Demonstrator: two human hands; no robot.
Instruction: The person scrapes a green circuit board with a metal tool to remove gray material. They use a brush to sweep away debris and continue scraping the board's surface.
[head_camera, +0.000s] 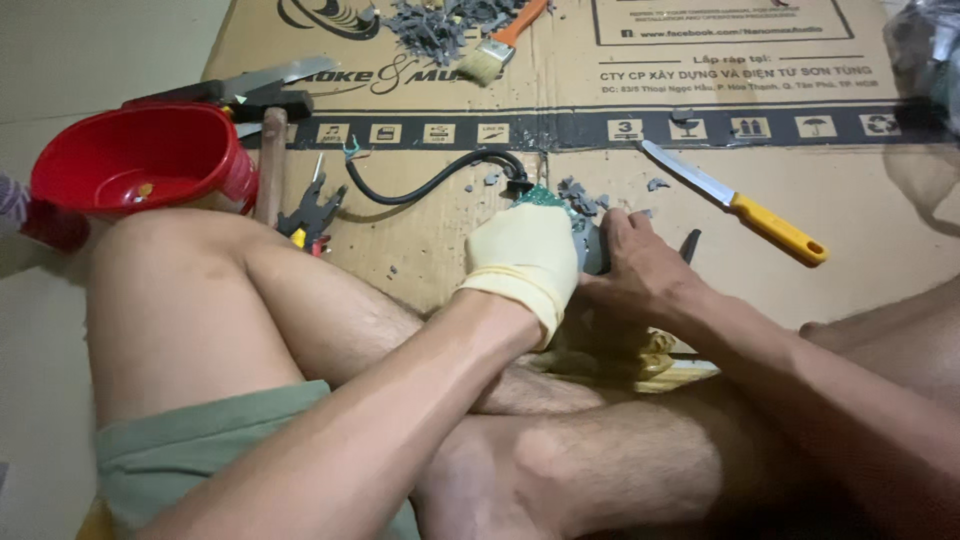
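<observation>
Nearest, the person's bare legs and green shorts (190, 440) fill the lower part of the view, crossed on a flattened cardboard sheet (880, 200). Just above the knees the two forearms meet. The left hand (525, 262), in a pale yellow glove with a green-tinted fingertip end, is curled shut around a small dark grey object (592, 248) that is mostly hidden between the hands; its exact shape cannot be told. The bare right hand (640, 270) lies just beside it on the right, fingers bent and pressed against the same grey object, so the piece sits squeezed between the two hands, touching both. A dark narrow tip (690, 243) sticks out past the right hand's knuckles; whether the hand holds it cannot be told. A black cable (440, 180) arcs away from the gloved hand toward the left, ending in bare wire ends.

Around the hands, grey chips (578, 195) are scattered on the cardboard. To the left lie red-and-black pliers (312, 215) and a wooden handle (270, 165), with a red plastic bowl (140, 160) beside the raised knee. To the right, well apart from the hands, a knife with a yellow handle (740, 205) lies diagonally. Farther off are a larger pile of grey debris (435, 25) and a paintbrush with an orange handle (500, 42).
</observation>
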